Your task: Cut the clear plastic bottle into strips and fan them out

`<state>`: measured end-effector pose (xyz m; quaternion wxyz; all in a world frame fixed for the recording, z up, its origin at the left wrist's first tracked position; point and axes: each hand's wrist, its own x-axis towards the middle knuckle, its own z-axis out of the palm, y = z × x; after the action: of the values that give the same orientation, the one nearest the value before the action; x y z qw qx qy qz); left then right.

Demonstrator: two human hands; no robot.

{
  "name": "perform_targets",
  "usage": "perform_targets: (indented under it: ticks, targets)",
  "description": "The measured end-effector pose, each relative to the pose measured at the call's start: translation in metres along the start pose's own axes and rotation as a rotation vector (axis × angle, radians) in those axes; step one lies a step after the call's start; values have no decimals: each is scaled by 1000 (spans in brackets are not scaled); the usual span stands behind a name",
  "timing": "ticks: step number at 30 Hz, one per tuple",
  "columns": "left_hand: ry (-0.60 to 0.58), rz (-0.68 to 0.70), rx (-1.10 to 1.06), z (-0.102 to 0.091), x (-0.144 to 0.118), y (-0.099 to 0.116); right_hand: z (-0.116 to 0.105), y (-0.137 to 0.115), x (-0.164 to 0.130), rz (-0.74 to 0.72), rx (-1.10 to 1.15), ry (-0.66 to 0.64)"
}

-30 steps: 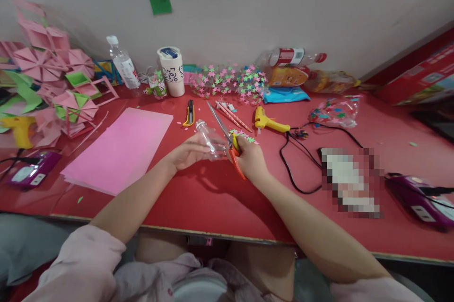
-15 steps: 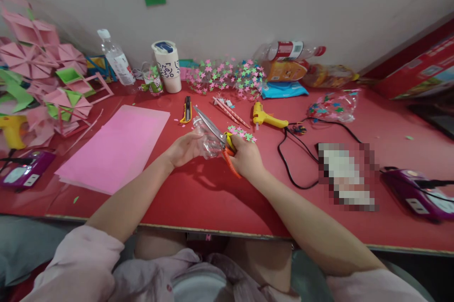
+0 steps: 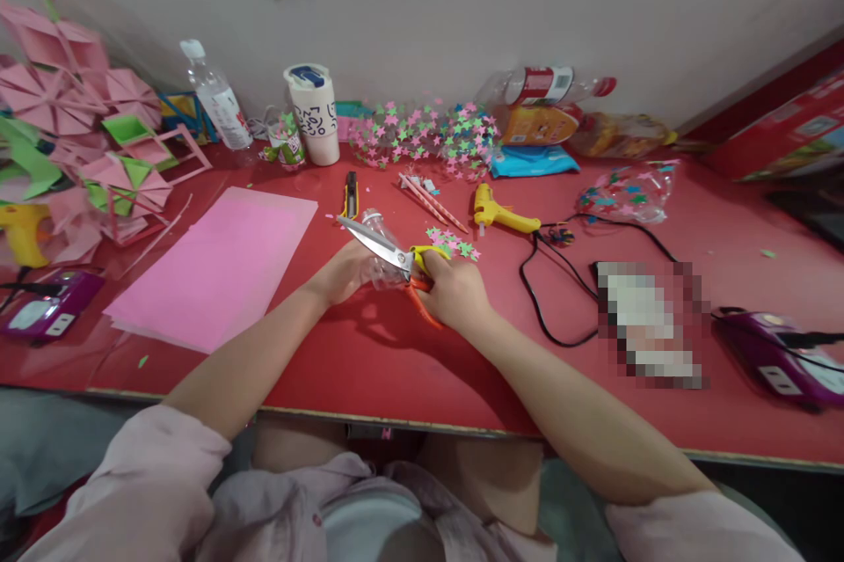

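Observation:
My right hand (image 3: 460,288) grips scissors (image 3: 422,261) with one yellow and one orange handle, their blades pointing left and slightly up. In my left hand (image 3: 344,272) is a clear plastic bottle piece (image 3: 381,273) with its neck toward the back. The blades cross over the bottle piece near its cut edge; part of it is hidden behind them. Pink and green paper stars (image 3: 454,243) lie just beyond my right hand. A yellow box cutter (image 3: 351,195) rests behind my left hand.
Pink paper sheets (image 3: 217,267) lie at left, near folded paper crafts (image 3: 79,122). A yellow glue gun (image 3: 505,215) with a black cord sits right. Along the wall stand a white tumbler (image 3: 312,118), a water bottle (image 3: 217,100) and star-filled clear bottles (image 3: 422,135).
The scissors have turned flatter, their tips swinging left and down. The bottle piece has tilted in my left hand, and its neck now shows behind the blades.

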<state>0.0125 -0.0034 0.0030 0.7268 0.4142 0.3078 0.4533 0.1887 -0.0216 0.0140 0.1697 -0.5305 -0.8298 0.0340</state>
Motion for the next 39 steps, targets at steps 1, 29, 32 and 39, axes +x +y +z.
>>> perform_targets:
  ticks: [1, 29, 32, 39]
  targets:
    - [1, 5, -3, 0, 0, -1, 0, 1, 0, -6, -6, -1]
    - [640, 401, 24, -35, 14, 23, -40, -6, -8, 99, 598, -595]
    - [646, 400, 36, -27, 12, 22, -33, -9, -11, 123, 640, -616]
    - [627, 430, 40, -17, 13, 17, -19, -7, -16, 188, 682, -628]
